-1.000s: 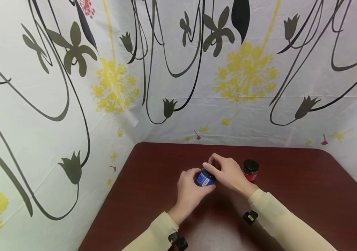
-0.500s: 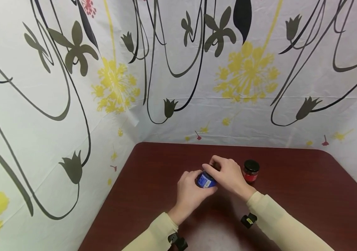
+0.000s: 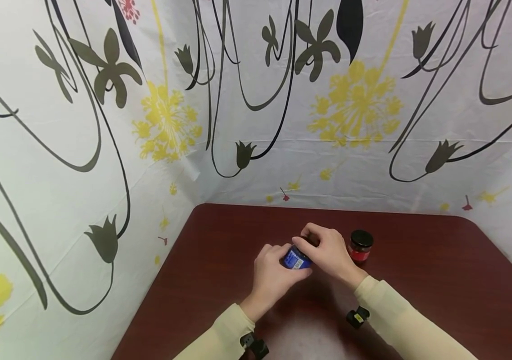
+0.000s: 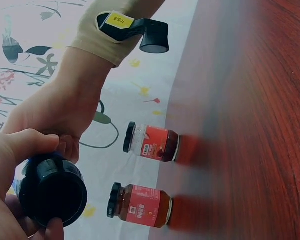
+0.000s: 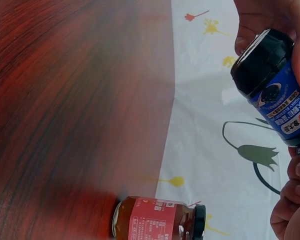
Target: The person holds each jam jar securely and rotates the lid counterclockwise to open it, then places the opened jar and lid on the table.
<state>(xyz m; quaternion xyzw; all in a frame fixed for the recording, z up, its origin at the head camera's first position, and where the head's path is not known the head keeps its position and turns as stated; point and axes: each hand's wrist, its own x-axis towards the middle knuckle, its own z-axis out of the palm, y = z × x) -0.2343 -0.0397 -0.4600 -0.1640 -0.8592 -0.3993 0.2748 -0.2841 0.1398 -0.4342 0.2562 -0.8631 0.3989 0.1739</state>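
Both hands at work above a glossy red-brown, wood-grained table [image 3: 224, 245]. The left hand [image 3: 270, 272] grips a small dark glass jar with a blue label [image 3: 296, 260], tilted and clear of the tabletop; the right hand [image 3: 328, 251] curls over its top end (largely hidden by the fingers, so how firmly they pinch is hard to tell). Beyond stand a black-capped glass jar with a bright red label [image 4: 154, 143] and a black-capped amber glass jar with a pinkish-red label [image 4: 142, 206]. Likely hazards: slack left fingers could let the smooth glass slip; a sudden jerk could swing the right wrist into a neighbour.
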